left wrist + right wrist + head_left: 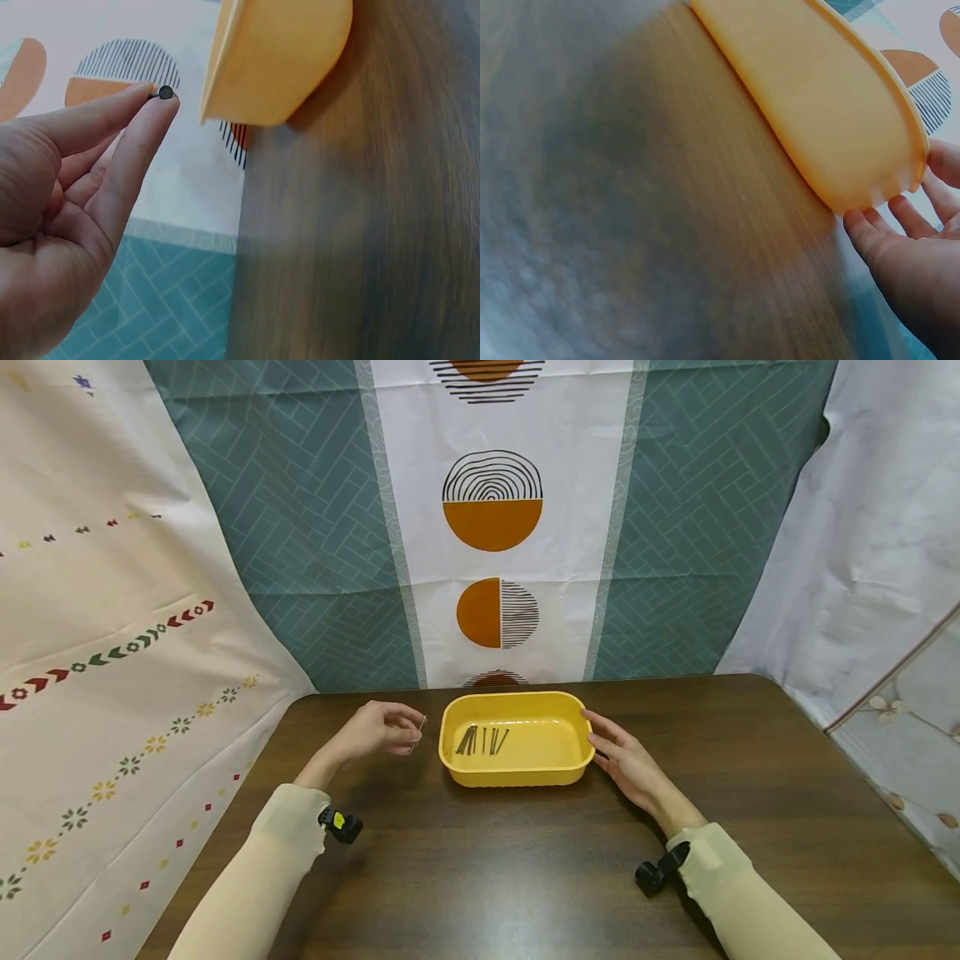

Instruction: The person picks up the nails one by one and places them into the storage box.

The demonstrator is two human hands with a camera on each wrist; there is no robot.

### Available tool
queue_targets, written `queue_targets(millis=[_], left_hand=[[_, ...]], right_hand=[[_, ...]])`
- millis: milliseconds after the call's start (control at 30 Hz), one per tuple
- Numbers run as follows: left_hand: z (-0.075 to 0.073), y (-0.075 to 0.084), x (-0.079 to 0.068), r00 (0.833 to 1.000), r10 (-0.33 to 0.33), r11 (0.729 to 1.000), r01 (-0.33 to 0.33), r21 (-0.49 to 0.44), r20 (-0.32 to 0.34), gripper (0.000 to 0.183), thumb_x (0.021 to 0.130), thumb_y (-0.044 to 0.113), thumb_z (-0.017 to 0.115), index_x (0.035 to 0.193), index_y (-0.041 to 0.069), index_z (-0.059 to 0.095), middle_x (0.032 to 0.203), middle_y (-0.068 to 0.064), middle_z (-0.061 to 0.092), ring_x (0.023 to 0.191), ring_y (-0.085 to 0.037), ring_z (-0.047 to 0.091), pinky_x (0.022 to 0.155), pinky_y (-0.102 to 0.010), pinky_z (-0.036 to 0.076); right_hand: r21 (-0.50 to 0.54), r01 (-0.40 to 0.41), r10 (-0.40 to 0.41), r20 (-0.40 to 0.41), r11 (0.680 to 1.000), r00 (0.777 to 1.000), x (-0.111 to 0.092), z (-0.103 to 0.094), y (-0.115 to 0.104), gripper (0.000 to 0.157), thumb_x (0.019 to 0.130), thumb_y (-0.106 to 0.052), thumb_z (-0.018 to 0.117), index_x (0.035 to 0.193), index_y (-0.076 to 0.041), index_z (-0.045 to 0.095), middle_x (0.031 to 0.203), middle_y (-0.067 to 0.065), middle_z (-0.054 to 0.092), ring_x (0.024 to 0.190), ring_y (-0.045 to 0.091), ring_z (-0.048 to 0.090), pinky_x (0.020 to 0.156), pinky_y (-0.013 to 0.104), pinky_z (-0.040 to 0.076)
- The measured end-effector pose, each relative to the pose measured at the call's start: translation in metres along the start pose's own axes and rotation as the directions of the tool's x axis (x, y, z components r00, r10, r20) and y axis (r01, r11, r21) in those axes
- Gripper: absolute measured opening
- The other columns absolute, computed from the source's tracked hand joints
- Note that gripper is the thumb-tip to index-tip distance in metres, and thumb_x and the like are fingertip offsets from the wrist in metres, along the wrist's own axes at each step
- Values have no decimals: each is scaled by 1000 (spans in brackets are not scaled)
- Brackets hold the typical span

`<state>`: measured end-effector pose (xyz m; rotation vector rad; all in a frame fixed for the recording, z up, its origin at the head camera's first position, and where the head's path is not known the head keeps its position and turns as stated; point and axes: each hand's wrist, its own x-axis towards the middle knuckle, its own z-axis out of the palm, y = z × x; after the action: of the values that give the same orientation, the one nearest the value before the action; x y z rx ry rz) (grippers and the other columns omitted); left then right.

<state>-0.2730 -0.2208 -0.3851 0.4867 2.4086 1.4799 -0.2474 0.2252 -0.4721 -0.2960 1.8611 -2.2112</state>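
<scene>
My left hand [382,728] pinches a thin nail [422,725] between thumb and fingertip, left of a yellow plastic tray [517,779] and apart from it. In the left wrist view the nail's round dark head [166,92] points at the camera; its shank is mostly hidden. My right hand [626,760] rests its spread fingertips on the tray's right end, from the rim down the outer wall. The right wrist view has the thumb low on that wall [832,112]. Several dark nails [483,741] lie roughly side by side in the tray's left half.
The tray stands on a dark brown wooden table [480,868], towards its back edge. Behind it hangs a patterned cloth [315,527] in teal and white. Pale cloths drape at the left and right sides. Each wrist wears a small black camera.
</scene>
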Motion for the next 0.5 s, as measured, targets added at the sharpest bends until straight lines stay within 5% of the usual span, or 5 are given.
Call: queue_targets(millis=[500], left_hand=[[21,15,21,999,-27,998,25,-54,-43,38,99,3,70,134,-9,64,108,-21,71,93,-28,75,85,-44,62]], right_hand=[[-7,-13,13,-9,1000,1000,0,0,-1,59,112,-21,48,165,-8,25,171,14,17,155,33,22,125,55,19]])
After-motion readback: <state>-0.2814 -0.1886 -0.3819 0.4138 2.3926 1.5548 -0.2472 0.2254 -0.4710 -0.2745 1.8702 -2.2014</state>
